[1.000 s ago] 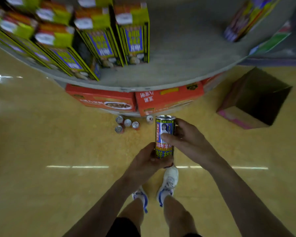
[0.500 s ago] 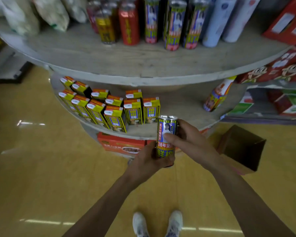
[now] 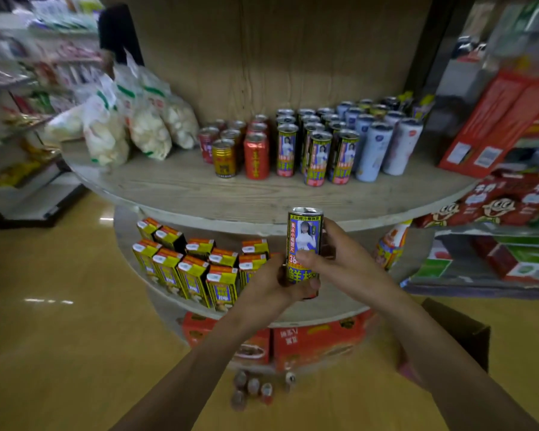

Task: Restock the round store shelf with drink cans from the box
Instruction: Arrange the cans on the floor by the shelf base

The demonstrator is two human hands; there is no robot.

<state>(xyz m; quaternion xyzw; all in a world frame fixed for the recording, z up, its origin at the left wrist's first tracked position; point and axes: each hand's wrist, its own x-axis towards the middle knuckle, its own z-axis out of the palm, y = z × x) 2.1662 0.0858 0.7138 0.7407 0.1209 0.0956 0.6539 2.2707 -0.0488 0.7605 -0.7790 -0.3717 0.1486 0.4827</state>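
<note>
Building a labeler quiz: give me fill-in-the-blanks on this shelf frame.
1. The left hand and right hand together hold one upright ____.
2. The yellow cartons stand one tier ____ the shelved cans.
3. The snack bags lie to the ____ of the shelved cans.
Missing: can; below; left.

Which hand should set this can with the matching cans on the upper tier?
Right, probably. The right hand wraps the can at mid-body, while the left hand grips only its bottom end. The matching cans stand on the upper tier, just above.
</note>
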